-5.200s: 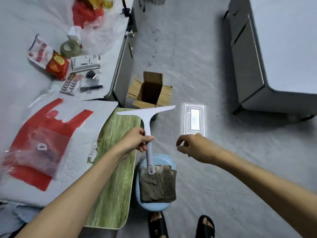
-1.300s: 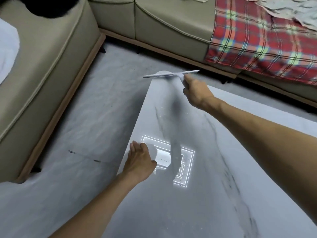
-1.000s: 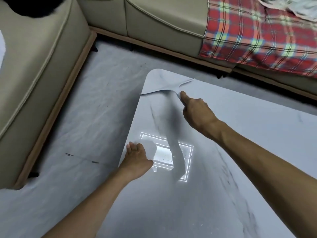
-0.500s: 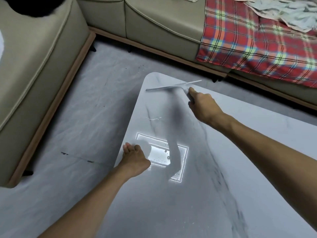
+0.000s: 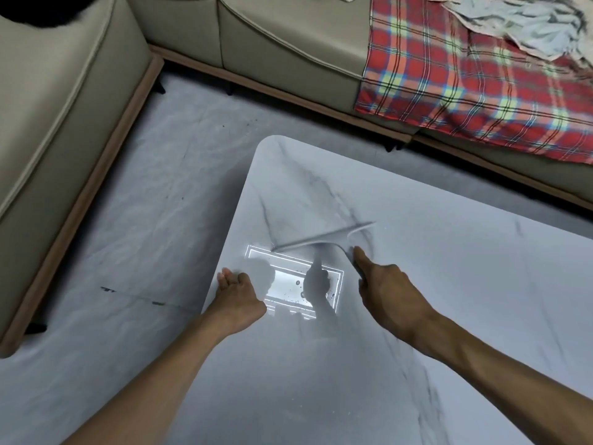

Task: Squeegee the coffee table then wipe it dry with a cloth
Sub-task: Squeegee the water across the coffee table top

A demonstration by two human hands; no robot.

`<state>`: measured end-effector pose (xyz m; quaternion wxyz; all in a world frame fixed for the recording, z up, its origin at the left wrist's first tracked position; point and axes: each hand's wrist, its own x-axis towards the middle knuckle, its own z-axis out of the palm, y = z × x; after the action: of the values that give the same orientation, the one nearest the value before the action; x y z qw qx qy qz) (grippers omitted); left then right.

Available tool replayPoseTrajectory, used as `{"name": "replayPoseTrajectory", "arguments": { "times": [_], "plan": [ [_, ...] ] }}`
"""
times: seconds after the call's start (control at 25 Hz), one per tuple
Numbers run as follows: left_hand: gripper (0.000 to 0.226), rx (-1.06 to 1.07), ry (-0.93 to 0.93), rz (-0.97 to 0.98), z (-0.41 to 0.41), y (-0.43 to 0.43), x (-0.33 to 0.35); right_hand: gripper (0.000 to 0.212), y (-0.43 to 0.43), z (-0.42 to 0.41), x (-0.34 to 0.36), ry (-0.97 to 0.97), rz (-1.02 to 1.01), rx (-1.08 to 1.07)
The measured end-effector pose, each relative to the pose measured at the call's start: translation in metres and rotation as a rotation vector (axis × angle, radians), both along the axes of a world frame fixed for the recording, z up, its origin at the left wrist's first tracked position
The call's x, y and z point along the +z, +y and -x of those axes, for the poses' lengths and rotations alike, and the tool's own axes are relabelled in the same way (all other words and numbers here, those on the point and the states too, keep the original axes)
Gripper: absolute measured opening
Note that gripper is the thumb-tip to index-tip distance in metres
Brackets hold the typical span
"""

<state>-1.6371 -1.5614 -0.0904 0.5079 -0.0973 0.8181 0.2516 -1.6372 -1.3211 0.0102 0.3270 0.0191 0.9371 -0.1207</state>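
Note:
The white marble coffee table (image 5: 449,316) fills the lower right of the head view, its rounded far corner towards the sofa. My right hand (image 5: 385,290) grips the handle of a white squeegee (image 5: 324,240), index finger stretched along it. The blade lies across the tabletop near the left edge, blurred by motion. My left hand (image 5: 236,292) rests flat on the table's left edge with fingers apart, holding nothing. A bright ceiling-light reflection with water droplets lies between my hands. No cloth is in view.
A beige sofa (image 5: 272,43) wraps around the far and left sides, with a red plaid blanket (image 5: 465,75) and crumpled pale fabric (image 5: 529,24) on it. Grey floor (image 5: 144,220) lies between table and sofa.
The squeegee has been pulled from the table's far corner back towards me over the last half second. My left hand has stayed on the left edge.

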Motion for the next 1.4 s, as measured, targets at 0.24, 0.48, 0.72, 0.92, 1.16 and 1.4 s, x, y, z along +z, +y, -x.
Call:
{"name": "replayPoseTrajectory", "arguments": {
  "times": [0.24, 0.48, 0.72, 0.92, 1.16, 1.4],
  "plan": [
    [0.080, 0.011, 0.008, -0.003, 0.002, 0.000, 0.009, 0.023, -0.010, 0.082, -0.007, 0.220, 0.052, -0.020],
    [0.077, 0.029, 0.002, -0.018, 0.001, 0.000, 0.008, 0.031, -0.057, 0.141, -0.052, 0.272, 0.090, -0.068],
    [0.080, 0.098, 0.006, -0.082, -0.004, -0.006, 0.014, 0.060, -0.038, 0.024, -0.043, 0.167, 0.120, 0.096],
    [0.037, 0.334, 0.225, -0.025, -0.019, -0.030, 0.021, 0.063, -0.002, -0.036, 0.003, 0.015, 0.053, 0.190],
    [0.016, 0.725, 0.538, 0.070, -0.045, -0.071, 0.028, 0.047, -0.049, -0.001, -0.009, 0.173, 0.219, 0.318],
    [0.008, 0.775, 0.602, 0.144, -0.059, -0.075, 0.024, 0.048, -0.065, -0.017, -0.039, 0.154, 0.165, 0.482]
  ]
}}
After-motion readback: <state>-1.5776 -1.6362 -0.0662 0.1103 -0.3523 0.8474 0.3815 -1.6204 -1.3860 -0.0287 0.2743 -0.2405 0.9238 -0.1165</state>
